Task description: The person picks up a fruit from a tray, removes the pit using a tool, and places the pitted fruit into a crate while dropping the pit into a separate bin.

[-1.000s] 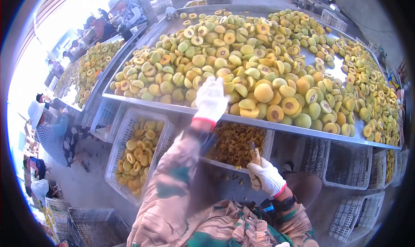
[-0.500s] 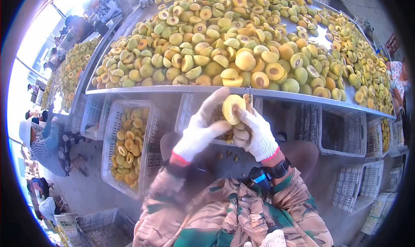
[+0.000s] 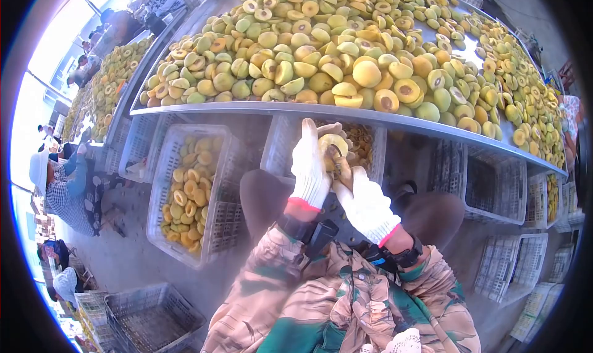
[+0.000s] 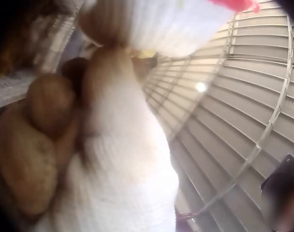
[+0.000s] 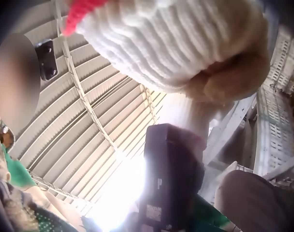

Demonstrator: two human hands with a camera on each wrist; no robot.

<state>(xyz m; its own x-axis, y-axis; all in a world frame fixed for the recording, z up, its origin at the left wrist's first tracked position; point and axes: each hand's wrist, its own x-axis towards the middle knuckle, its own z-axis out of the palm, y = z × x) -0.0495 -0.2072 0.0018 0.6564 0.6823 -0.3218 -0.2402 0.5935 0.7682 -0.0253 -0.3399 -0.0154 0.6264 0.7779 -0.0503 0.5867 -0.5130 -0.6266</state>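
Observation:
Between the two gloved hands, over the floor crate, is a halved yellow stone fruit (image 3: 327, 144), cut face up. My left hand (image 3: 309, 172) holds it, with the thumb and fingers around its sides. In my right hand (image 3: 369, 209) is a pitting tool with a wooden handle (image 3: 346, 175); its metal tip is at the fruit's brown centre. Both hands wear white knit gloves with red cuffs. In the left wrist view, the curled glove fingertips (image 4: 50, 104) hide most of the fruit. The right glove (image 5: 185, 48) is curled in the right wrist view, where the tool is hidden.
A metal-edged table (image 3: 259, 107) in front bears a large heap of halved fruit (image 3: 321, 50). Below it, a crate (image 3: 378, 158) contains brown pieces. Another crate (image 3: 216, 186) at left holds yellow halves. More plastic crates (image 3: 494, 186) stand at right. Other people sit at left.
My left hand has come from the heap to the right hand and now holds a fruit half. The right hand has brought the tool tip down onto its cut face.

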